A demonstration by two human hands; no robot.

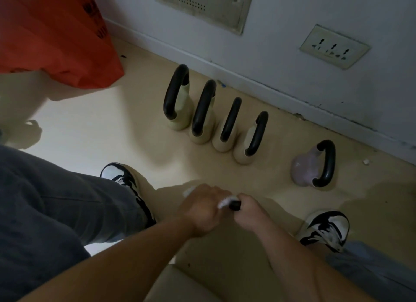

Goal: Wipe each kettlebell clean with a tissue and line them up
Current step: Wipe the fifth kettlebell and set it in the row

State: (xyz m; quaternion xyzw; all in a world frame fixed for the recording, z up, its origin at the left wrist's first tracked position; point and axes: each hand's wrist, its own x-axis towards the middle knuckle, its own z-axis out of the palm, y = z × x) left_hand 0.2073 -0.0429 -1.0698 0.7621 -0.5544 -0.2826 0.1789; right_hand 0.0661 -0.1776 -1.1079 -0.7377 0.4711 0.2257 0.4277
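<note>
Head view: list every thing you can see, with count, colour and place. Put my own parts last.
cream kettlebells: four, cream with black handles, in a row on the floor along the wall
lilac kettlebell: one, pale purple with a black handle, apart at the row's right end
black handle: one, between the hands; its body cannot be made out
tissue: one, white, against that handle
orange bag: one, upper left
wall socket: one, beige, on the wall at right
vented panel: one, beige, on the wall at top
shoes: two, black and white, on the floor
left hand: grips the tissue
right hand: grips the black handle
</note>
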